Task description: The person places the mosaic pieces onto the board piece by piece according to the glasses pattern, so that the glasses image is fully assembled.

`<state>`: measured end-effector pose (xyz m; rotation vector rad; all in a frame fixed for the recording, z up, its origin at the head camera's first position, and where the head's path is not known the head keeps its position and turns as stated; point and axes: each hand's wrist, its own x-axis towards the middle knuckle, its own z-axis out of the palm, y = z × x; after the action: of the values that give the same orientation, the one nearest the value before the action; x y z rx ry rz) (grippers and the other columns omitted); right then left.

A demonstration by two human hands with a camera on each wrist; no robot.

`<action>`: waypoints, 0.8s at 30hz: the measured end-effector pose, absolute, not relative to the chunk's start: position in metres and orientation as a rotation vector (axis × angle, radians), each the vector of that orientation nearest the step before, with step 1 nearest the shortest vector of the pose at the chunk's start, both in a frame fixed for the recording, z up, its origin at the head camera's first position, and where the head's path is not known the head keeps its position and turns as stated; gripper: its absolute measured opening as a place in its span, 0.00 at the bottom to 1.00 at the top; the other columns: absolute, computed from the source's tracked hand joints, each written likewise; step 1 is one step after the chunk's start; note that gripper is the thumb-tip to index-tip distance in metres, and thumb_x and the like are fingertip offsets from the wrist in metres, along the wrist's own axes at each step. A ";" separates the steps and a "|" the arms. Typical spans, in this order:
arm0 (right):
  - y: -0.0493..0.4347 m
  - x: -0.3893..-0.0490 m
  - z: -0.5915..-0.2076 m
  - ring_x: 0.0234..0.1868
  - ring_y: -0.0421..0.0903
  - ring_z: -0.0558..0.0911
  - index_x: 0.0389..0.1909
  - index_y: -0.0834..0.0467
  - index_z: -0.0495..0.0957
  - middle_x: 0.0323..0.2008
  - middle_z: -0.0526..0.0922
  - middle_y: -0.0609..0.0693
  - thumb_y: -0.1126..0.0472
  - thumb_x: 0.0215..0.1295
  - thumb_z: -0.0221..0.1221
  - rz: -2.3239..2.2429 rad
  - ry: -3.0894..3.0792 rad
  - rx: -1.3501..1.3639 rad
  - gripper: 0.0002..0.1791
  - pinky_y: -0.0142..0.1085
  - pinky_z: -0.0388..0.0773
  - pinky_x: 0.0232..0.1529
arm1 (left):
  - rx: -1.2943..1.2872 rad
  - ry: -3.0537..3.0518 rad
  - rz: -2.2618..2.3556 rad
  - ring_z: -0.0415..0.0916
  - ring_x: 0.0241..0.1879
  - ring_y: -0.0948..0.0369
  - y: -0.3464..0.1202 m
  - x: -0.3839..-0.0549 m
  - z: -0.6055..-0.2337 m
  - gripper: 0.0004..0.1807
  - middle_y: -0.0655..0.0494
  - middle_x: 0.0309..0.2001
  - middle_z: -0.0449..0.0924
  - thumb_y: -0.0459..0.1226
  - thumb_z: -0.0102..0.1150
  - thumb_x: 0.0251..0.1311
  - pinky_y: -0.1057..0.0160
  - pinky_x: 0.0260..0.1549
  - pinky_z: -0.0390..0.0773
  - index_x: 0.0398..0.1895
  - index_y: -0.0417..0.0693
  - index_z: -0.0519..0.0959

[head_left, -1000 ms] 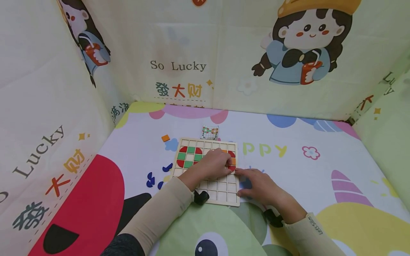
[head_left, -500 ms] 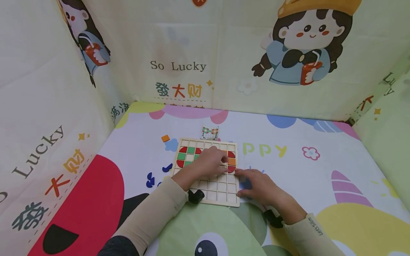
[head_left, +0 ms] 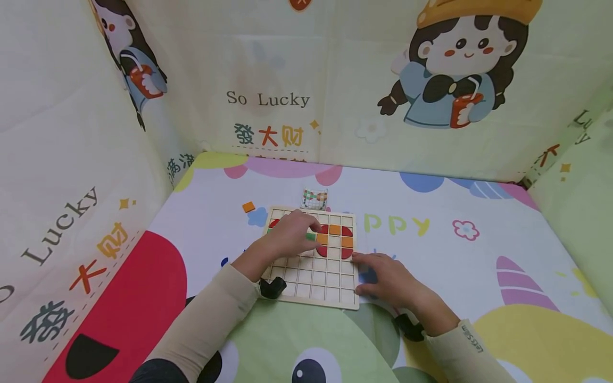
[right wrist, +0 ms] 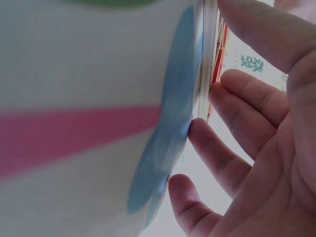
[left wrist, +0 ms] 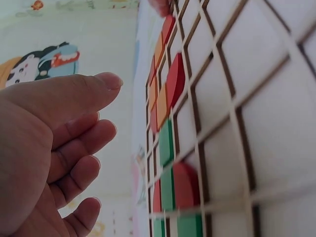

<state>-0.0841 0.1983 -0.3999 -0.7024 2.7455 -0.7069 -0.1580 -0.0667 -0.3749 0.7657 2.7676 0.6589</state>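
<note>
A square wooden grid board (head_left: pixel 318 292) lies flat on the printed cloth. Red rounded pieces (head_left: pixel 322 251) and orange squares (head_left: pixel 347 241) form a ring in its right part; green squares (left wrist: pixel 167 140) and more red pieces sit to the left, mostly covered in the head view by my left hand (head_left: pixel 287 236). That hand hovers over the board, thumb and loosely bent fingers apart, nothing between them. My right hand (head_left: pixel 390 279) rests at the board's right edge, its fingers extended and touching the rim.
Behind the board stands a small pattern card (head_left: pixel 314 199). A loose orange square (head_left: pixel 248 207) lies at the back left. One dark blue piece (head_left: pixel 224 261) shows left of the board; my left arm hides that area partly.
My left hand has moved left from the red and orange ring, uncovering more of it, and its thumb and fingers have spread. The right hand has stayed put.
</note>
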 end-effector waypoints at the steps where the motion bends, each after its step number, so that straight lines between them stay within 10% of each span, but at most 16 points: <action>1: 0.198 -0.084 -0.400 0.62 0.61 0.73 0.64 0.55 0.76 0.63 0.77 0.56 0.51 0.56 0.73 -0.708 2.745 -0.700 0.35 0.63 0.67 0.58 | 0.752 2.773 0.665 0.71 0.54 0.54 -0.070 -0.159 -0.375 0.19 0.56 0.48 0.82 0.44 0.69 0.61 0.54 0.52 0.74 0.51 0.46 0.83; 24: 0.198 -0.083 -0.399 0.62 0.62 0.73 0.64 0.55 0.76 0.63 0.77 0.56 0.53 0.55 0.74 -0.705 2.758 -0.700 0.35 0.64 0.67 0.57 | 0.339 2.878 0.646 0.66 0.63 0.44 -0.185 -0.192 -0.379 0.28 0.43 0.60 0.76 0.42 0.66 0.63 0.44 0.63 0.67 0.64 0.40 0.76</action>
<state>-0.0826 0.1975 -0.3991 -0.6995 2.7585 -0.7046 -0.1919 -0.1850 -0.3789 0.3389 2.8781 0.6460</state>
